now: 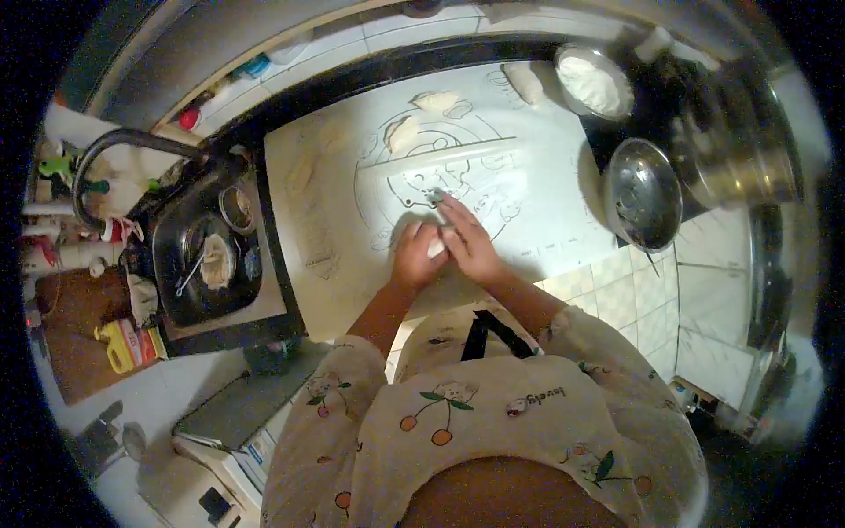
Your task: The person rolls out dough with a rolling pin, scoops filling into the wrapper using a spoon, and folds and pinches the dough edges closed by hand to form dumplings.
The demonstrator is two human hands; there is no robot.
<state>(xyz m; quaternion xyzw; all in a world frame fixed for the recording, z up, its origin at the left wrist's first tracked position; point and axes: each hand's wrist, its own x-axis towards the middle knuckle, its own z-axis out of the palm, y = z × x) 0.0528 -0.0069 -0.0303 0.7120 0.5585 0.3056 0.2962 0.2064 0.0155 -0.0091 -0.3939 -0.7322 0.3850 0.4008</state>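
Note:
Both hands meet over the near middle of a large printed white sheet (537,202) on the counter. My left hand (417,255) is curled round a small white piece of dough (436,247). My right hand (473,243) presses against the same dough from the other side, its fingers held together and pointing forward. Beyond the hands lie a flattened pale piece of dough (403,135) and another one (437,102). A longer pale piece (526,84) lies at the sheet's far edge; its kind is unclear.
A bowl of white flour (594,81) stands at the back right, with a dark-looking metal bowl (645,194) nearer and a large shiny metal vessel (739,150) beyond. At left, a black sink (189,295) holds dishes under a curved tap (84,176). A yellow bottle (123,346) stands beside it.

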